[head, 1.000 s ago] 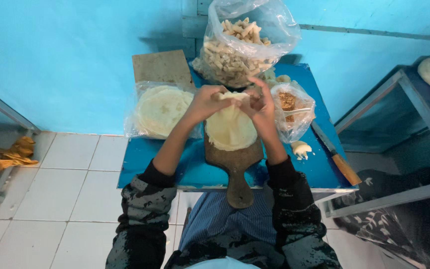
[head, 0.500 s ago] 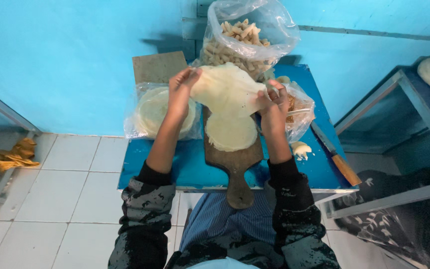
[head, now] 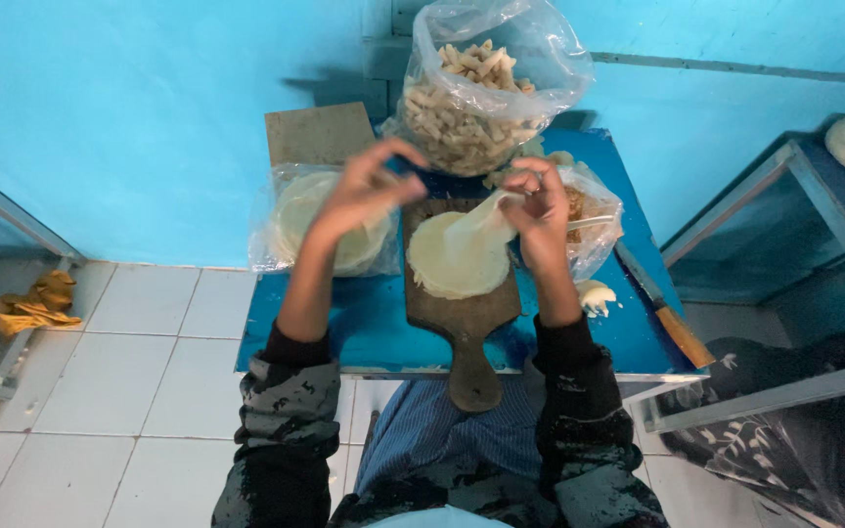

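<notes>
A stack of round pale dough wrappers (head: 450,259) lies on a wooden paddle board (head: 466,323) on the small blue table (head: 364,328). My right hand (head: 538,210) pinches the edge of the top wrapper and lifts it off the stack at its far right side. My left hand (head: 364,191) hovers above the table, fingers spread and blurred, holding nothing, over a plastic bag of more round wrappers (head: 320,230).
A big clear bag of rolled pastry sticks (head: 486,93) stands at the table's back. A smaller bag with filling (head: 589,220) sits behind my right hand. A knife with a wooden handle (head: 665,315) lies at the right edge. A metal-framed glass rack (head: 794,254) stands right.
Half a second ago both hands held a wrapper stretched up between them. Now the left hand has let go and moved aside, and the right hand holds a wrapper edge low over the stack.
</notes>
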Available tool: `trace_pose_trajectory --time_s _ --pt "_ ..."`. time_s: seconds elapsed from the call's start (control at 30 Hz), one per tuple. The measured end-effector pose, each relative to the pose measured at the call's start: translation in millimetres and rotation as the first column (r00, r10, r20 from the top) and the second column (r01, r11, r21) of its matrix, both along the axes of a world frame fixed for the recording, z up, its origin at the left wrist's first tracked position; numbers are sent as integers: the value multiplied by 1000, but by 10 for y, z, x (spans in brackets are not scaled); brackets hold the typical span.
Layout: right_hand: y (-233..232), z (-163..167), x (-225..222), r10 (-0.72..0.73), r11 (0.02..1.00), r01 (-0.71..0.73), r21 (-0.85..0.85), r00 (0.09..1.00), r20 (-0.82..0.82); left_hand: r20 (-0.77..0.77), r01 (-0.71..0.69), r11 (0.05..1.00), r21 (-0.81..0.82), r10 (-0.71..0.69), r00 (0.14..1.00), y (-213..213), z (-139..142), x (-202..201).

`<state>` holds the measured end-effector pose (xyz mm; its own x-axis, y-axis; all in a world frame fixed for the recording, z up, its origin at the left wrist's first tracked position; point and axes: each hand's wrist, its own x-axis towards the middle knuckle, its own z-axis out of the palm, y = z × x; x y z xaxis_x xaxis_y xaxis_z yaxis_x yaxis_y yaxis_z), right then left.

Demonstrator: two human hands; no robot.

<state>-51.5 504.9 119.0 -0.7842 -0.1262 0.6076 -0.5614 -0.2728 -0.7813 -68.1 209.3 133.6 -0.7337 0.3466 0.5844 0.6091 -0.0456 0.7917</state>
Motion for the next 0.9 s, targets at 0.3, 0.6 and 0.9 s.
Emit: trace_pose_trajectory --time_s 0.3,0.6,0.9 --pt "-38 22 66 54 994 -46 94 995 -80 -162 10 893 -451 -92 982 654 -22 199" --pt "71 22 42 118 993 -118 8 993 0 44 65 949 -309 -54 998 441 18 153" --pt "45 181 143 222 975 -219 -39 960 169 -133 -51 919 -390 -2 991 545 145 284"
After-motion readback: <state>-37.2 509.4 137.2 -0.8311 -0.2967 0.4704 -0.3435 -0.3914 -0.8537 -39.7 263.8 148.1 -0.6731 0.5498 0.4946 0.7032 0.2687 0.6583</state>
